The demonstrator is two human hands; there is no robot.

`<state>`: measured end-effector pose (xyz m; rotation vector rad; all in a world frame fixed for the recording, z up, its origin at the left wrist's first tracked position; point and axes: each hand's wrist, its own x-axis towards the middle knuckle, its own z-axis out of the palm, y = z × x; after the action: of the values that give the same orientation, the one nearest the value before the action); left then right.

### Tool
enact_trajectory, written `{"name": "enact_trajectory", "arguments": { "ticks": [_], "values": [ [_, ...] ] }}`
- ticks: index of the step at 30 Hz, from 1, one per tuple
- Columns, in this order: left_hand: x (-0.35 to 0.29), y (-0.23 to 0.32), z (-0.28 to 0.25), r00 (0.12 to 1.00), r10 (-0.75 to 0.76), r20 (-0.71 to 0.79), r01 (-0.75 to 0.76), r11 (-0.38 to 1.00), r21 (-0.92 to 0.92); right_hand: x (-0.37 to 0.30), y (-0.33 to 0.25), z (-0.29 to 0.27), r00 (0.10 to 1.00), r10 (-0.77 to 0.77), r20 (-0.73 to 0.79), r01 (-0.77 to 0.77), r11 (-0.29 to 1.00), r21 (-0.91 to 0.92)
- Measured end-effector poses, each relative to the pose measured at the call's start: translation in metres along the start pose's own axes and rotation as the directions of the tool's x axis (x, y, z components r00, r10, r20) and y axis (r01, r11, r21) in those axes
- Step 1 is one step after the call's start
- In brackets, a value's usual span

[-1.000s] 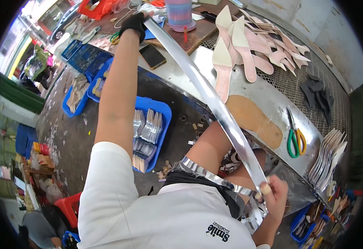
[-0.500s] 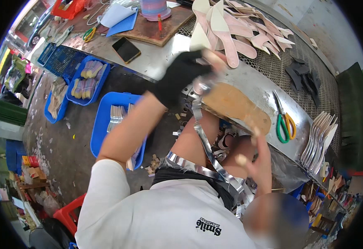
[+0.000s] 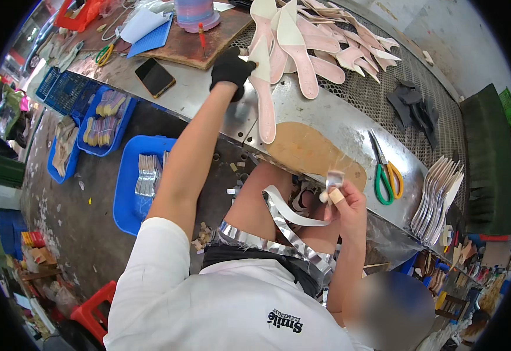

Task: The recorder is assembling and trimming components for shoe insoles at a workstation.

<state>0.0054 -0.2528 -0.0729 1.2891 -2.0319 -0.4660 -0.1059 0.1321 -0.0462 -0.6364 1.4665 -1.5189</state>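
Observation:
My left hand (image 3: 232, 71), in a black glove with bare fingertips, pinches the left edge of a pink insole (image 3: 263, 108) with a white pointed end. This insole lies on the metal tabletop, its rounded end pointing toward me. My right hand (image 3: 347, 207) is closed on a shiny silver strip (image 3: 335, 179) with a pale underside. Beige coverings wrap some of its fingertips. The strip loops down over my lap. Beyond my right hand lies a worn tan board (image 3: 308, 146) at the table's near edge.
More pink and white insoles (image 3: 299, 55) are piled at the back. Scissors (image 3: 387, 175) with green and yellow handles and a stack of silver pieces (image 3: 436, 202) lie to the right. A phone (image 3: 155, 77) rests at the left. A blue bin (image 3: 128, 193) holds silver bundles below.
My left hand has moved left and away from the strip onto the insole, which now lies nearer me. My right hand has risen to the board's edge, holding the strip. The view has shifted slightly.

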Motion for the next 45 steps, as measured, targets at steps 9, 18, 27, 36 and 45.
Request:
{"name": "enact_trajectory", "arguments": {
  "ticks": [9, 18, 27, 36, 45],
  "values": [
    [-0.118, 0.123, -0.073, 0.998, 0.045, -0.035, -0.053, 0.499, -0.865, 0.006, -0.033, -0.003, 0.949, -0.228, -0.217, 0.216, 0.973, -0.079],
    [-0.166, 0.1, -0.035, 0.992, 0.007, -0.126, -0.113, 0.504, -0.856, 0.016, -0.035, -0.046, 0.95, -0.312, 0.029, 0.229, 0.628, -0.744],
    [-0.157, 0.106, -0.007, 0.806, 0.525, 0.272, -0.43, 0.836, -0.342, 0.025, -0.02, -0.063, 0.921, -0.389, 0.019, 0.283, 0.632, -0.721],
    [-0.148, 0.099, -0.011, 0.806, 0.533, 0.256, -0.315, 0.754, -0.577, 0.08, -0.032, -0.009, 0.943, -0.329, -0.053, 0.25, 0.803, -0.541],
    [-0.148, 0.099, -0.001, 0.815, 0.512, 0.272, -0.273, 0.753, -0.598, 0.1, -0.024, 0.0, 0.874, -0.483, 0.055, 0.395, 0.641, -0.658]
  ]
}}
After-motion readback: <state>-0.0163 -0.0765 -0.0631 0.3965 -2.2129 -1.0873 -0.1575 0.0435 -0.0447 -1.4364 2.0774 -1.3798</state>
